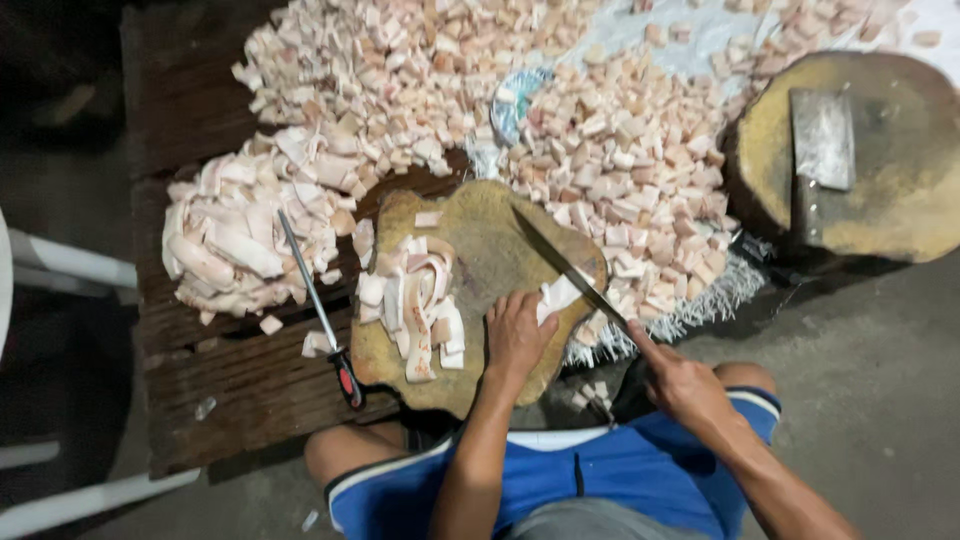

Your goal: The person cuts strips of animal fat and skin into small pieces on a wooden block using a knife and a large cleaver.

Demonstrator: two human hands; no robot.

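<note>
My right hand (682,380) grips the handle of a long knife (565,265), whose blade lies slanted across the round wooden chopping block (480,235). My left hand (516,332) presses down on the block's near edge, fingers against a pale strip of pork fat (560,293) under the blade. Several longer strips of fat (418,300) are stacked on the left side of the block.
A sharpening steel with a red and black handle (320,310) lies left of the block beside a pile of uncut fat slabs (240,240). A large heap of diced fat (600,150) spreads behind. A second block (900,190) with a cleaver (822,140) sits at right.
</note>
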